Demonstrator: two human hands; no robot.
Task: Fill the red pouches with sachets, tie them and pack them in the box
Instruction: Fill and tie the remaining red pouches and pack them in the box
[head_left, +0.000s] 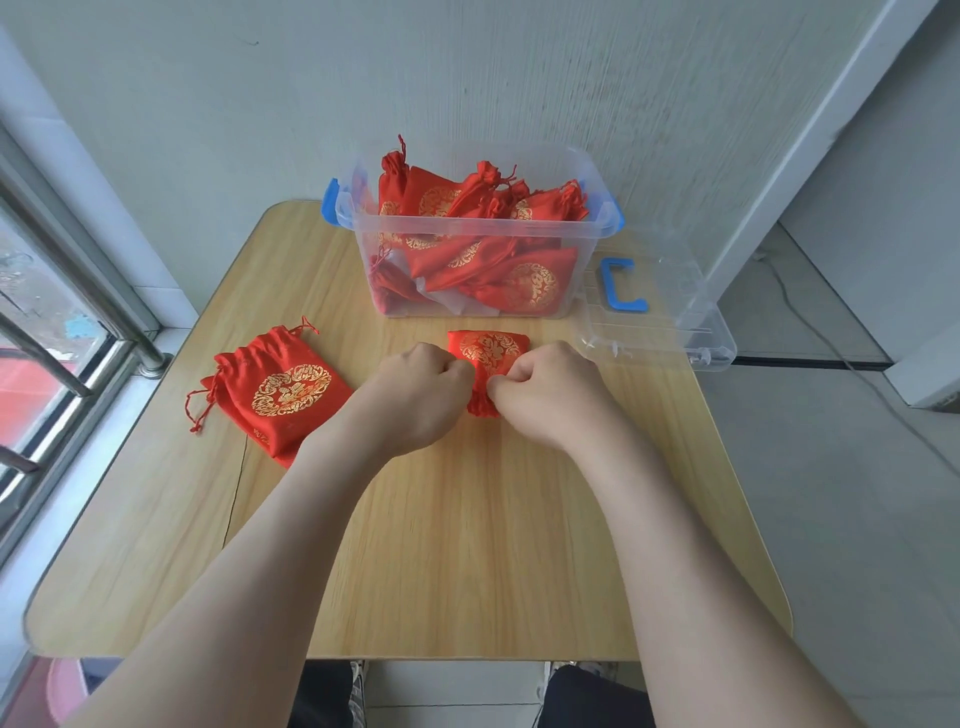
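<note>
Two-handed pinch at the gathered neck of the red pouch (488, 351) — left hand (423, 387), right hand (550, 387) curled tight round it; spare pouches (283, 389) left of them, box (467, 224) beyond.

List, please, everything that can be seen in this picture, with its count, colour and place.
table: one, light wood, under everything.
box: one, clear with blue latches, far side of the table, lid off.
pouches in box: many, red with gold print; exact count unclear.
lid: one, clear with blue handle, right of the box, at the table's edge.
loose pouches: at least two, stacked, red with gold, left on the table.
held pouch: one, red with gold, centre, in front of the box.
window: one, barred, far left.
left hand: one, fingers curled at the held pouch's neck.
right hand: one, likewise.
</note>
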